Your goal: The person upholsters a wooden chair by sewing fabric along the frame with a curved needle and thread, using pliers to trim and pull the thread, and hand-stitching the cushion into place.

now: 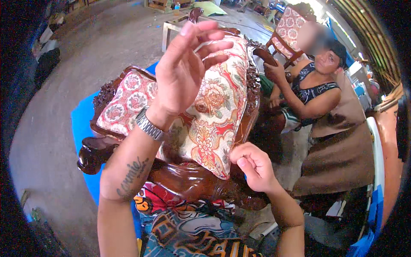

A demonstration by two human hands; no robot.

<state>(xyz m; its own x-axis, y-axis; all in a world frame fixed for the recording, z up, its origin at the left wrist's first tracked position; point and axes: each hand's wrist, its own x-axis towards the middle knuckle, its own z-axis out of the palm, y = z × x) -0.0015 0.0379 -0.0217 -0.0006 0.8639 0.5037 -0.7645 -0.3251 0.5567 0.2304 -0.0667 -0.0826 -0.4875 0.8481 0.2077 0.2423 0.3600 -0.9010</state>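
In front of me is a carved, glossy dark wood chair [184, 177] with patterned upholstery. A loose-looking piece of cream and red floral fabric [214, 124] covers its right side and comes to a point near the front. My left hand [184, 68] is raised above the fabric, palm turned partly sideways, fingers apart and slightly curled; I see nothing in it. Beside the fabric's right edge my right hand [255, 168] is closed, thumb pressed against the curled fingers. What it pinches, if anything, is hidden. A thin thread-like line runs along the fabric edge just above it.
A medallion-patterned padded panel [132, 100] is framed by carved wood on the left. Blue sheeting [87, 124] lies under the chair. At the right, a co-worker [314, 90] sits close, holding a wooden part. Another upholstered chair [291, 30] stands behind.
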